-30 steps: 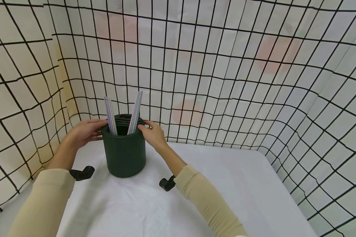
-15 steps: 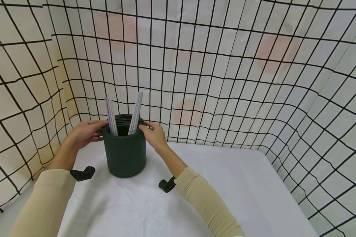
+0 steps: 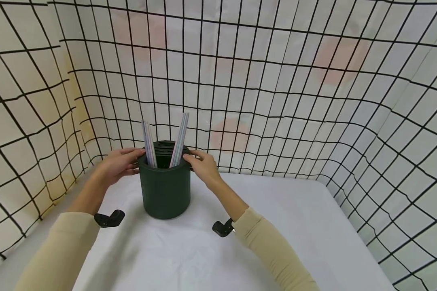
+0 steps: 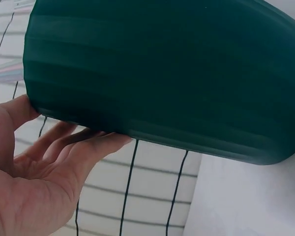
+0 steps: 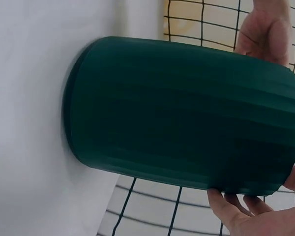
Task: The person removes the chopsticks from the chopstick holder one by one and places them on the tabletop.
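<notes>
A dark green utensil holder (image 3: 165,194) stands upright at the back left of the white table, its ribbed wall filling much of both wrist views. Two bundles of pale pastel straws (image 3: 180,141) lean out of its top, one on each side. Behind them shows a black slotted part (image 3: 164,148). My left hand (image 3: 121,163) holds the holder's left side near the top, thumb by the rim and fingers against the wall. Opposite it, my right hand (image 3: 204,167) grips the right side, thumb at the rim, fingers partly hidden behind the wall.
Black wire mesh (image 3: 262,101) runs round the back and both sides of the table (image 3: 269,230), with a pale sheet behind it. Small black wrist devices (image 3: 110,218) sit at both beige sleeve cuffs.
Over the last half second both hands have shifted the utensil holder to the right, straws moving along with it. Earlier it stayed nearly still, and the hands' hold looks the same.
</notes>
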A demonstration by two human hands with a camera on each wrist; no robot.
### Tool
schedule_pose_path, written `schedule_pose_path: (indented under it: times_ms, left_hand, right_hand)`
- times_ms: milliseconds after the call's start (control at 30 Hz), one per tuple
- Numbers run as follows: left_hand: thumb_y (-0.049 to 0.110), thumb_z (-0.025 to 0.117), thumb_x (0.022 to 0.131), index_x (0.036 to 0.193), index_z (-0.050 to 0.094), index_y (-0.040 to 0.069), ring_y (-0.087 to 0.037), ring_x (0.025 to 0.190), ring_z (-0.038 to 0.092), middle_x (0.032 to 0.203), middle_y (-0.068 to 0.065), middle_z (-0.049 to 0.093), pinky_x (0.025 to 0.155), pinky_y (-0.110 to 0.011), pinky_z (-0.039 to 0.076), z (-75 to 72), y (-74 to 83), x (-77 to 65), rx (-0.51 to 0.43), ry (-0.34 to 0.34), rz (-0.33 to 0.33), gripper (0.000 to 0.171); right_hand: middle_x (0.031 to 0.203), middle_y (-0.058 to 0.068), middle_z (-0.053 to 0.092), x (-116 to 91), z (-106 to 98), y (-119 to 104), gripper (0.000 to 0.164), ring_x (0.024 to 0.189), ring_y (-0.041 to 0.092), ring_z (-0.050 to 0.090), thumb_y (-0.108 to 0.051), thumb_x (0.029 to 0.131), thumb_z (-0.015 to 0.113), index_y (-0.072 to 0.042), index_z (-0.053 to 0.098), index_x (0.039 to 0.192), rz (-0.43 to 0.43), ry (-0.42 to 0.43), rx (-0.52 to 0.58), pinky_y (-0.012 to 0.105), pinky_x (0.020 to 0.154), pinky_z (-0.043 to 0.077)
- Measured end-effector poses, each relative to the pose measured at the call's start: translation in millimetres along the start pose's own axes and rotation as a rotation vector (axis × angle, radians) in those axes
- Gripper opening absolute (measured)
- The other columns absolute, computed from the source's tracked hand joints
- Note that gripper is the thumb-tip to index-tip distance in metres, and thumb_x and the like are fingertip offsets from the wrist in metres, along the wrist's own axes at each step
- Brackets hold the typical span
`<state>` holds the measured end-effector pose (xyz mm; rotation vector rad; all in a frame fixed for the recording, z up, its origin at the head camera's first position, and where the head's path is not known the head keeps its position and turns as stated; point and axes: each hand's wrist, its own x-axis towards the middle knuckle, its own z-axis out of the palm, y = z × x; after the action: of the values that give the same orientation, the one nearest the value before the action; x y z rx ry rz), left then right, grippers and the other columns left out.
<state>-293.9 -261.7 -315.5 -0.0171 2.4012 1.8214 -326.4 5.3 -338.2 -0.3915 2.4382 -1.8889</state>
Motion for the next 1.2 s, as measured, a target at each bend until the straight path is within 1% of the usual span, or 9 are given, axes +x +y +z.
schedule_pose_path:
  times_ms: [67, 167, 267, 367, 567, 700, 833, 1033, 1200]
  left_hand:
    - [0.045, 0.052, 0.105, 0.155, 0.038, 0.001, -0.012, 0.11, 0.066, 0.151, -0.023, 0.047, 0.102, -0.037, 0.053, 8.6, 2.8, 0.9, -0.008, -0.002, 0.0, 0.068]
    - [0.043, 0.053, 0.105, 0.155, 0.038, 0.002, -0.027, 0.127, 0.06, 0.151, -0.023, 0.048, 0.104, -0.038, 0.052, 22.9, 7.1, 2.8, -0.022, -0.008, 0.005, 0.066]
    - [0.04, 0.053, 0.106, 0.154, 0.039, 0.002, -0.034, 0.137, 0.053, 0.151, -0.022, 0.048, 0.105, -0.039, 0.051, 37.7, 11.7, 5.2, -0.041, -0.018, 0.015, 0.063]
    - [0.039, 0.055, 0.105, 0.154, 0.041, 0.004, -0.034, 0.138, 0.052, 0.151, -0.02, 0.05, 0.106, -0.04, 0.051, 52.8, 15.8, 8.2, -0.047, -0.02, 0.026, 0.062]
    - [0.035, 0.055, 0.106, 0.153, 0.044, 0.005, -0.033, 0.136, 0.054, 0.15, -0.019, 0.052, 0.104, -0.041, 0.052, 83.4, 21.5, 16.0, -0.054, -0.021, 0.048, 0.057]
    - [0.033, 0.056, 0.106, 0.15, 0.047, 0.005, -0.034, 0.132, 0.059, 0.146, -0.019, 0.056, 0.102, -0.042, 0.054, 103.7, 24.4, 19.8, -0.048, -0.017, 0.07, 0.054]
    - [0.032, 0.056, 0.105, 0.149, 0.049, 0.006, -0.034, 0.13, 0.06, 0.144, -0.019, 0.057, 0.099, -0.042, 0.055, 122.0, 26.7, 22.4, -0.056, -0.016, 0.083, 0.052]
    - [0.032, 0.057, 0.105, 0.145, 0.054, 0.007, -0.034, 0.128, 0.062, 0.141, -0.018, 0.061, 0.098, -0.043, 0.057, 143.5, 30.1, 21.9, -0.043, -0.002, 0.105, 0.048]
    - [0.034, 0.058, 0.104, 0.144, 0.056, 0.007, -0.034, 0.124, 0.065, 0.138, -0.019, 0.063, 0.096, -0.043, 0.057, 154.8, 29.7, 20.2, -0.019, 0.015, 0.128, 0.048]
  right_hand:
    - [0.128, 0.011, 0.07, -2, -10, 2, 0.047, 0.113, 0.023, 0.071, -0.033, 0.1, 0.064, -0.013, 0.06, 0.142, -0.003, -0.007, 0.01, 0.033, 0.097, 0.058]
    - [0.13, 0.012, 0.069, -6, -26, 5, 0.049, 0.115, 0.025, 0.07, -0.031, 0.1, 0.064, -0.011, 0.058, 0.144, -0.006, -0.017, 0.031, 0.037, 0.1, 0.057]
    - [0.13, 0.014, 0.069, -10, -44, 8, 0.049, 0.116, 0.027, 0.07, -0.03, 0.101, 0.064, -0.01, 0.056, 0.145, -0.012, -0.026, 0.045, 0.04, 0.102, 0.056]
    - [0.131, 0.015, 0.068, -14, -62, 10, 0.048, 0.117, 0.028, 0.069, -0.028, 0.101, 0.064, -0.008, 0.057, 0.144, -0.022, -0.028, 0.051, 0.039, 0.101, 0.056]
    - [0.134, 0.019, 0.064, -22, -94, 15, 0.046, 0.12, 0.031, 0.067, -0.023, 0.101, 0.064, -0.004, 0.056, 0.143, -0.002, -0.03, 0.093, 0.036, 0.1, 0.057]
    - [0.136, 0.019, 0.063, -29, -114, 19, 0.048, 0.12, 0.03, 0.067, -0.023, 0.101, 0.064, -0.003, 0.055, 0.144, 0.016, -0.018, 0.102, 0.036, 0.101, 0.056]
    - [0.136, 0.02, 0.063, -35, -130, 25, 0.049, 0.118, 0.027, 0.068, -0.023, 0.101, 0.064, -0.002, 0.054, 0.144, 0.023, -0.005, 0.097, 0.036, 0.101, 0.056]
    - [0.137, 0.02, 0.062, -43, -148, 30, 0.049, 0.121, 0.029, 0.066, -0.023, 0.101, 0.063, -0.001, 0.053, 0.144, 0.037, 0.01, 0.082, 0.037, 0.102, 0.056]
    - [0.138, 0.02, 0.061, -48, -157, 33, 0.05, 0.119, 0.026, 0.067, -0.026, 0.101, 0.063, -0.001, 0.053, 0.144, 0.035, 0.008, 0.079, 0.036, 0.101, 0.056]
